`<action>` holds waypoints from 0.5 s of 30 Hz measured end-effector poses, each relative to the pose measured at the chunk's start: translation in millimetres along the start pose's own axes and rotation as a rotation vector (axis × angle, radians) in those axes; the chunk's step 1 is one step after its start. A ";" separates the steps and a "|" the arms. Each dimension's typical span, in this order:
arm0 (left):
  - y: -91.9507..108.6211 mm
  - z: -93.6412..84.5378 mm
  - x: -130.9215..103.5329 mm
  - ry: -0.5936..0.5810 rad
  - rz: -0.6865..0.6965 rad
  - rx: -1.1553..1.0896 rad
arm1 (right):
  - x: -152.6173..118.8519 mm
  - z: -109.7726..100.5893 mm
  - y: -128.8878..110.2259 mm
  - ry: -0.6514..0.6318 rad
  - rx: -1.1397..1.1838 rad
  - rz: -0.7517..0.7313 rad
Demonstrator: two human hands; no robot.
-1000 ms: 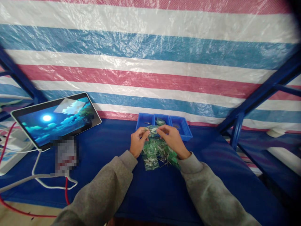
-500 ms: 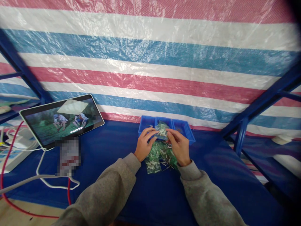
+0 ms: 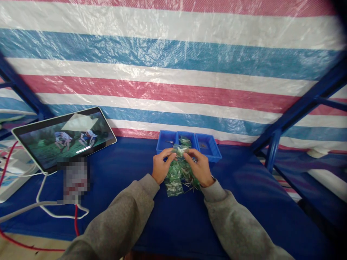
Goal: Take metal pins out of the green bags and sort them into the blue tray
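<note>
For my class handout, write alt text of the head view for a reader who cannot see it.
A person's left hand and right hand pinch a greenish plastic bag over similar bags and thin metal rods on a blue table. Three blue bins stand just beyond; a lit tablet-like screen stands at left.

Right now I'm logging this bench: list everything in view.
Held bag: 1, greenish, centre
Loose bags: several, greenish, centre
Pins: many, silvery, centre
Bins: 3, blue, back
Tablet: 1, white-rimmed, left
Pixelated item: 1, grey-red, left
Cables: several, white-grey-red, left
Power strip: 1, white, left
Objects: 2, white, right
Tarp: 1, red-white-blue, behind
Bars: several, blue, sides
Tables: 2, blue, centre, right
Left hand: 1, bare, centre
Right hand: 1, bare, centre
Sleeves: 2, grey, below
</note>
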State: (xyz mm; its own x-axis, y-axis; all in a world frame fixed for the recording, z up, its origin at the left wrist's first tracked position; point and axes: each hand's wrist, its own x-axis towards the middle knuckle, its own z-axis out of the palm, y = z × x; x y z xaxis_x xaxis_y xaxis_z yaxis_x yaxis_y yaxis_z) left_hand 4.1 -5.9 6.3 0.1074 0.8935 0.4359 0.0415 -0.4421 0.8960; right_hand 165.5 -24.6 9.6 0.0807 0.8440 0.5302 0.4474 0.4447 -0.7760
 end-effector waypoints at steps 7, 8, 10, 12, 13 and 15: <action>1.3 3.4 1.2 0.014 0.002 -0.002 | -3.6 1.5 -1.9 0.067 0.064 0.052; 2.6 4.1 3.2 0.014 0.006 -0.001 | -3.6 1.3 -4.0 0.084 0.085 0.056; 5.3 6.4 7.3 0.000 0.007 -0.008 | -3.5 1.0 -7.3 0.124 0.127 0.070; 7.7 9.4 10.3 -0.025 0.006 -0.028 | -3.5 0.6 -8.6 0.149 0.124 0.062; 8.5 10.8 11.0 -0.032 0.007 -0.041 | -3.6 0.3 -8.7 0.150 0.095 0.045; 8.7 12.7 10.9 -0.033 0.010 -0.060 | -3.9 -0.3 -8.2 0.128 0.014 -0.001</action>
State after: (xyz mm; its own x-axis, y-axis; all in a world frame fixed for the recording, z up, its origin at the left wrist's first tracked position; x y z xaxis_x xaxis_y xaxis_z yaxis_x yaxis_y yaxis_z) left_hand 18.2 -1.0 17.7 0.1400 0.8855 0.4431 -0.0192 -0.4450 0.8953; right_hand 161.8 -31.6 14.0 0.1939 0.7986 0.5698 0.4353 0.4504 -0.7795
